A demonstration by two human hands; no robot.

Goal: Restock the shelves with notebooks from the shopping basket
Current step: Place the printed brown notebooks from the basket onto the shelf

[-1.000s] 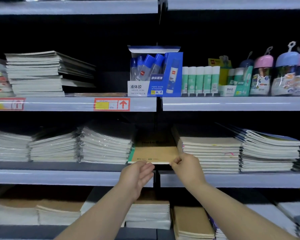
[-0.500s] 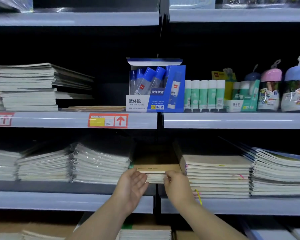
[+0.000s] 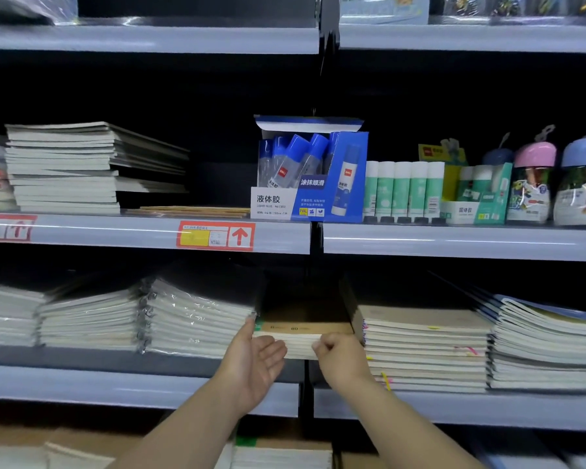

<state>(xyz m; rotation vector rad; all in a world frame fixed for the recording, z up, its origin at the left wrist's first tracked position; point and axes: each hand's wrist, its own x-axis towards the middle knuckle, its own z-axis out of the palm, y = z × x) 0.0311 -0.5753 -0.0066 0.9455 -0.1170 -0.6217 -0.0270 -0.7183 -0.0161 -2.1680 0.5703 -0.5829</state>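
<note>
The brown notebooks [image 3: 303, 328] lie as a short pile on the middle shelf [image 3: 142, 384], at its front edge, in the gap between two taller piles. Their top cover is brown with a green strip at the left corner, and the pale page edges face outward.

The left hand [image 3: 256, 363] is at the pile's front left corner. Its palm is turned to the right, its fingers [image 3: 276, 350] are relaxed and apart, and the thumb points up against the corner. The right hand [image 3: 344, 362] is at the front right end. Its fingers are curled together, and the thumb and forefinger pinch the page edges.

Just left of the pile sits a stack of plastic-wrapped notebooks [image 3: 197, 319], touching or nearly touching it. On the right is a higher stack of cream notebooks [image 3: 423, 346], and beyond that a stack with blue covers [image 3: 548, 346].

On the shelf above [image 3: 454, 242], a blue box of liquid glue [image 3: 313, 179] stands over the gap. A row of green glue sticks [image 3: 403, 187] stands to its right, with a red price tag [image 3: 215, 235] on the shelf's rim below and to the left of it. A tall pile of notebooks [image 3: 65, 167] sits further left.
</note>
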